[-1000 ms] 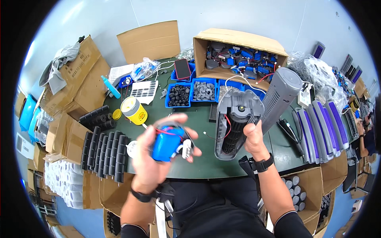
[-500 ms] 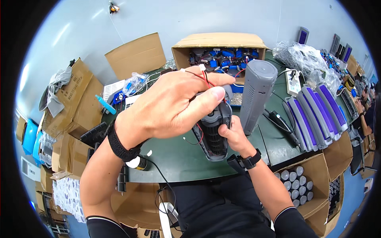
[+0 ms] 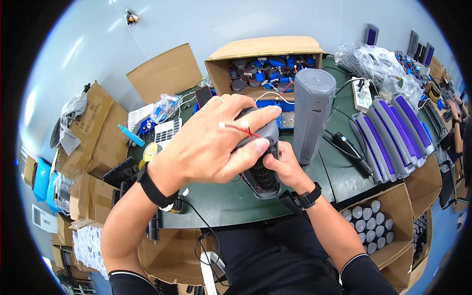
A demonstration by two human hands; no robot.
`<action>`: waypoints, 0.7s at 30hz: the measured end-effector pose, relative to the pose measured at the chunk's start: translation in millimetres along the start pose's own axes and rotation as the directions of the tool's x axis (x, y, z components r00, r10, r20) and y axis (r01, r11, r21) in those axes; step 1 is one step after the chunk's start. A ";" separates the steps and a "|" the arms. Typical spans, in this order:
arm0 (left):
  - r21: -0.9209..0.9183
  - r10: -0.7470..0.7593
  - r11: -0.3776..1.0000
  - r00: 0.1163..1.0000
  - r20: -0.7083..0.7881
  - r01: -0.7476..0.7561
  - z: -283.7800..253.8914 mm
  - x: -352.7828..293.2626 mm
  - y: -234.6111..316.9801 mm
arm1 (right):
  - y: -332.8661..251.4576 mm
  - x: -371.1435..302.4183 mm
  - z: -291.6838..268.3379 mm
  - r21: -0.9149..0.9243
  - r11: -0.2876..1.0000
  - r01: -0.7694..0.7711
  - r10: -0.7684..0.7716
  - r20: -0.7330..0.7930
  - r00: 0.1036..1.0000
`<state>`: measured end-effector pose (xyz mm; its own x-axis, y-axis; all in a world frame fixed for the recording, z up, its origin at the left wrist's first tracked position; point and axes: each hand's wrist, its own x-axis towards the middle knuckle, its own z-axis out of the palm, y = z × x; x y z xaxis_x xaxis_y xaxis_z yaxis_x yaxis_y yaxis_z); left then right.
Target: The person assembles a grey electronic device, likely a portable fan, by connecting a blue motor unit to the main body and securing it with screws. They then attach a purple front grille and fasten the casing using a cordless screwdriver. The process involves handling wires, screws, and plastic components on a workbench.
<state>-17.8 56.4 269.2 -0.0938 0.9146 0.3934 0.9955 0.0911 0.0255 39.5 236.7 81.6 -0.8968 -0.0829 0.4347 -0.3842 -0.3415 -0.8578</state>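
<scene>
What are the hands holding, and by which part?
An elongated grey plastic housing: left hand grips its upper end, right hand its right side.

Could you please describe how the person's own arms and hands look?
The left hand and right hand wear no gloves. The left wrist has a black band; the right, a black strap with a dark blocky piece. A thin black cable hangs below the left wrist. The black sleeves are short and thinly edged in white.

There are two wristbands (image 3: 150, 186), one held housing (image 3: 267, 195) and one upright grey tower (image 3: 312, 113).
</scene>
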 end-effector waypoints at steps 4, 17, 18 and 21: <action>0.123 0.074 0.990 0.997 0.008 -0.075 9.2 -4.2 -0.6 | -3.7 1.1 -1.6 -0.035 0.999 -0.003 0.003 -0.005 1.000; -0.149 -0.055 0.987 0.998 -0.014 0.053 16.7 -11.7 2.9 | -8.3 0.6 2.3 -0.036 0.999 -0.011 0.011 0.001 1.000; -0.106 -0.044 0.993 0.999 -0.008 0.043 16.9 -11.5 3.9 | -6.1 0.8 1.1 -0.038 0.999 -0.010 0.011 0.003 1.000; -0.032 -0.020 0.999 1.000 -0.012 0.019 17.6 -10.1 7.6 | -6.9 1.5 -2.2 -0.038 0.999 -0.022 0.023 0.023 0.999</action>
<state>-9.5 54.8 249.3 -0.1133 0.9077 0.4040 0.9934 0.0963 0.0624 40.3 241.0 87.6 -0.9000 -0.1127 0.4211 -0.3722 -0.3040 -0.8769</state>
